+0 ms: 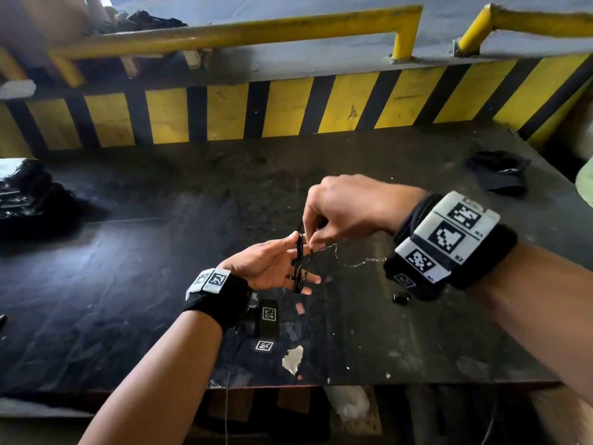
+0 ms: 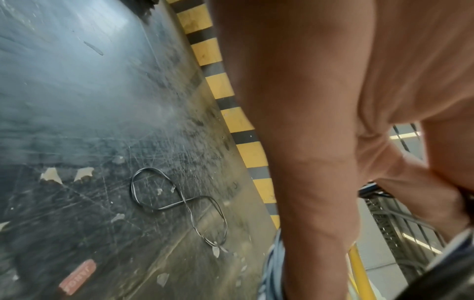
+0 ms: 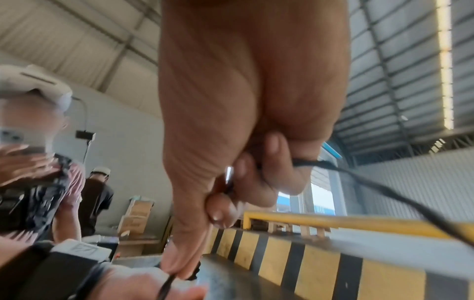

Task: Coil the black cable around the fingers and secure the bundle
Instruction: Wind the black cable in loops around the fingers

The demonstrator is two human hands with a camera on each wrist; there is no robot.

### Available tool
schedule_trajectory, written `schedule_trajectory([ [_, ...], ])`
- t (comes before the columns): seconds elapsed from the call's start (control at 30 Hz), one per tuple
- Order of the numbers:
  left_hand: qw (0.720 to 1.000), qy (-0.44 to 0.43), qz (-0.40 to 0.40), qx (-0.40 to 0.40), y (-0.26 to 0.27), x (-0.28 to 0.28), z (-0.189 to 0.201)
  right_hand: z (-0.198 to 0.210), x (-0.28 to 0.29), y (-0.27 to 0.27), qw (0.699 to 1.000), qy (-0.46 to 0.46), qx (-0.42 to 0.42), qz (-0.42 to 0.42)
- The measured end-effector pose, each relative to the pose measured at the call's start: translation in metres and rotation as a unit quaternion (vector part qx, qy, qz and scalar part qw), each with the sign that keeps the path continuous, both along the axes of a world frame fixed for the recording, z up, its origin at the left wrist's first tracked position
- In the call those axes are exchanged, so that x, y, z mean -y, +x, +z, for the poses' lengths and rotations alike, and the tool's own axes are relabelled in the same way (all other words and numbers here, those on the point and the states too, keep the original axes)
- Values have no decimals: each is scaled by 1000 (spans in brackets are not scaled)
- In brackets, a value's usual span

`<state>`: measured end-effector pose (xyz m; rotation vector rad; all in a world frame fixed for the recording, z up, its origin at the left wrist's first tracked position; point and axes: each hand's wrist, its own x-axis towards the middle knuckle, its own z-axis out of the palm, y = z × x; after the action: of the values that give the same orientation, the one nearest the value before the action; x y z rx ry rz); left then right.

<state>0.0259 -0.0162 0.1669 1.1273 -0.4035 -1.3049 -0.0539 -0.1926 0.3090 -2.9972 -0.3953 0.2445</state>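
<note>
Black cable (image 1: 299,263) coiled round straight left hand (image 1: 272,263) fingers, right hand (image 1: 345,213) pinching its strand above

The black cable (image 1: 299,263) is thin and glossy, wound in several tight turns into a narrow upright bundle across the straight fingers of the left hand (image 1: 272,264), above the dark table. A free strand runs from the coil up into the pinch of the right hand (image 1: 345,210); in the right wrist view the strand (image 3: 379,186) trails off to the right
</note>
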Motion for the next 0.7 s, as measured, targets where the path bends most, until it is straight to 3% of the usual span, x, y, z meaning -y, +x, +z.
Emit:
schedule_trajectory([
  [0.17, 998, -9, -67, 1, -14, 7, 0, 23, -5, 10, 997, -31, 66, 17],
  [0.5, 992, -68, -101, -19, -28, 3, 3, 8, 13, 25, 996, 55, 73, -3],
  [0.6, 989, -89, -115, -27, -33, 1, 14, -4, 19, 28, 989, 129, 63, -17],
  [0.7, 983, -125, -132, -34, -37, -1, 26, -24, 33, 31, 962, 269, 31, -32],
])
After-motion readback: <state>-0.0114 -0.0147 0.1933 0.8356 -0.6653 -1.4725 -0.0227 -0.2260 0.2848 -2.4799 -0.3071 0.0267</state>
